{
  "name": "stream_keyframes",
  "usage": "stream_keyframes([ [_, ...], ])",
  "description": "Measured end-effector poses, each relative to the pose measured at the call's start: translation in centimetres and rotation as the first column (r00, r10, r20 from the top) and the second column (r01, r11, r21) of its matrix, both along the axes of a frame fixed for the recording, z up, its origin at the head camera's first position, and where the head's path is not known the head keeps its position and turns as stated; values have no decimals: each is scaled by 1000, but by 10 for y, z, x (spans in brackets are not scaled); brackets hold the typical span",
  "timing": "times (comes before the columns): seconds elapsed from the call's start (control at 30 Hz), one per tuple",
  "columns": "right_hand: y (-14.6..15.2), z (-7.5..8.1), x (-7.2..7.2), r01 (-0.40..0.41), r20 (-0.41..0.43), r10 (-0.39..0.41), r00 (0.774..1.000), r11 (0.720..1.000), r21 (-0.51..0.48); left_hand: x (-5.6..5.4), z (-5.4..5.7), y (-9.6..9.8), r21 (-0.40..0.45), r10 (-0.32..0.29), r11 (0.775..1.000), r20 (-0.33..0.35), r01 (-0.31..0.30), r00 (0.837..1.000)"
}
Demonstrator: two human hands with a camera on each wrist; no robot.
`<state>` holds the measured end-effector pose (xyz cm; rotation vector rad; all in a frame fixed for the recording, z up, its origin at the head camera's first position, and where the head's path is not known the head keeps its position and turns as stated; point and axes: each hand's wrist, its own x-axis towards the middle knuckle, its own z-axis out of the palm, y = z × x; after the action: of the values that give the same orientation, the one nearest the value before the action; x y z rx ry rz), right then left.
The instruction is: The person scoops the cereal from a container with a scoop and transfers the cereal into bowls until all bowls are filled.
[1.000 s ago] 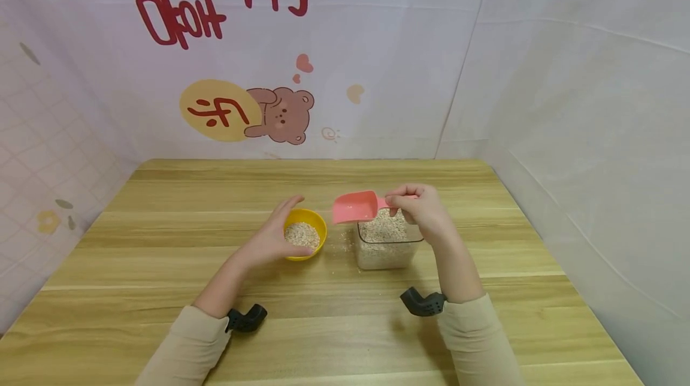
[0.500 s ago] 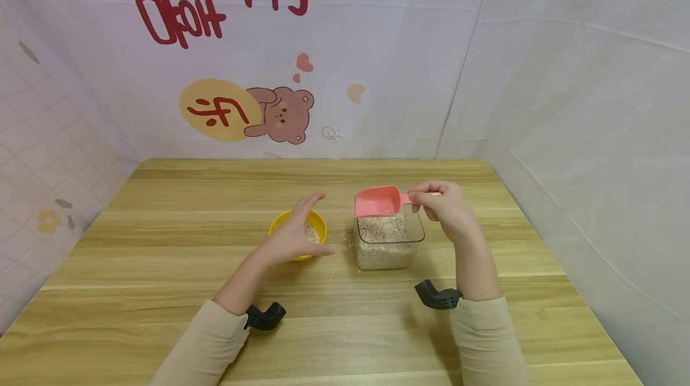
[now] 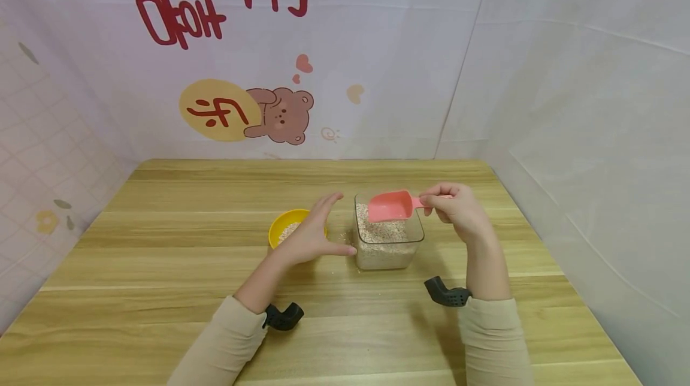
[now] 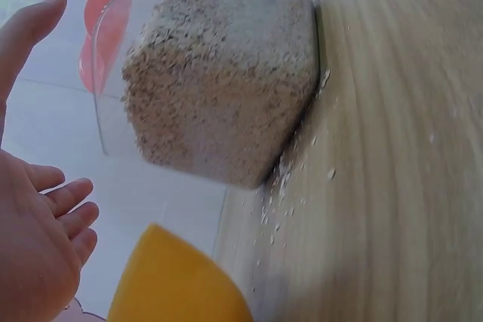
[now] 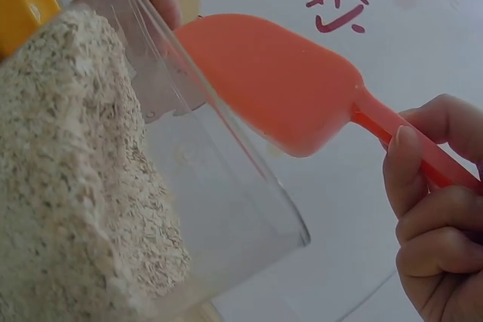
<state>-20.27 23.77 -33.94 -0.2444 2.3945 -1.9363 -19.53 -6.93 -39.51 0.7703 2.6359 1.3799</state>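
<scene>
My right hand [image 3: 458, 209] grips the handle of a pink scoop [image 3: 389, 206], whose bowl is over a clear square container [image 3: 385, 257] of oat flakes [image 3: 383, 230]. In the right wrist view the scoop [image 5: 279, 81] appears above the container's rim, fingers curled round its handle. My left hand [image 3: 309, 239], thumb and fingers spread apart, hangs between a yellow bowl [image 3: 277, 227] and the container, holding nothing. The bowl has oat flakes in it and is partly hidden behind that hand. In the left wrist view the left palm [image 4: 34, 239] is beside the yellow bowl [image 4: 177, 280].
Loose flakes [image 3: 345, 239] lie scattered on the wooden table [image 3: 345, 326] between the bowl and the container. A white printed backdrop [image 3: 377, 44] stands behind the table, with a pale wall sheet [image 3: 582, 134] on the right. Black camera mounts [image 3: 446, 293] sit on both wrists.
The scoop moved right, from beside the container to over it, along with my right hand. My left hand left the yellow bowl and shifted right towards the container.
</scene>
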Motion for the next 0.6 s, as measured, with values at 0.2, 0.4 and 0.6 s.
stream_keyframes([
  [0.2,8,-4,-1,-2,15,2,1000,999,33,-1,-4,11,-2,6,1000,7,-6,1000],
  [0.4,14,-5,-2,-9,30,7,1000,998,60,-4,-7,20,-1,11,1000,18,-11,1000],
  [0.6,16,-4,-2,-22,47,19,999,998,63,-4,-7,24,3,12,1000,45,-12,999],
])
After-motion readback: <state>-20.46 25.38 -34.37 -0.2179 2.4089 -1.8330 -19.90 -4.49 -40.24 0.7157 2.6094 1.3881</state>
